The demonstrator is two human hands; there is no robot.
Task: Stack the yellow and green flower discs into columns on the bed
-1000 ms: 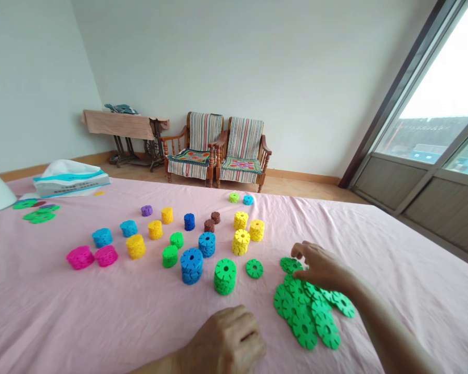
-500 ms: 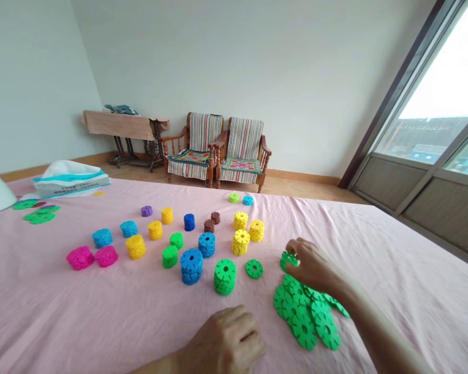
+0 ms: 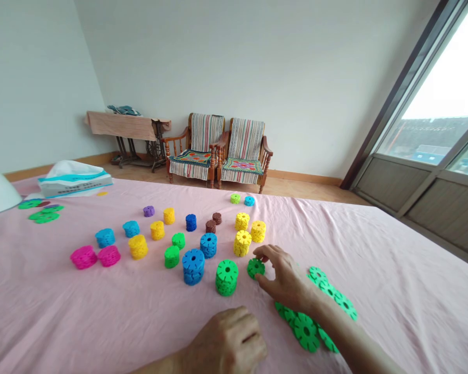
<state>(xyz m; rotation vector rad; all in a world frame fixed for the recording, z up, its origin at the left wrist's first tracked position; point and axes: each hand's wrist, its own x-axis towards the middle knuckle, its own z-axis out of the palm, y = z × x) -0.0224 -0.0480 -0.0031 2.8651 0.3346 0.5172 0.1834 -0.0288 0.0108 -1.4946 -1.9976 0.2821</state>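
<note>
My right hand (image 3: 283, 275) has its thumb and fingers around a short stack of green foam discs (image 3: 256, 268), which stands on the pink bedsheet (image 3: 398, 296). The loose green discs (image 3: 306, 331) lie in a scattered row under and beyond my right wrist, partly hidden by it. My left hand (image 3: 226, 340) rests closed on the sheet near the front, holding nothing visible. It is nearest to a taller green disc stack (image 3: 226, 278), with a blue disc stack (image 3: 193, 266) just to the left.
Several yellow, blue, pink, brown and green stacks stand further back on the sheet. A few flat discs lie at the far left beside a wrapped white packet (image 3: 75, 179). Beyond the bed stand a pair of wooden armchairs (image 3: 226, 153), with a large window (image 3: 425, 88) at right.
My right hand has moved left from the loose discs to the short green stack, and that stack looks thicker. The loose discs lie differently. My left hand has stayed in place.
</note>
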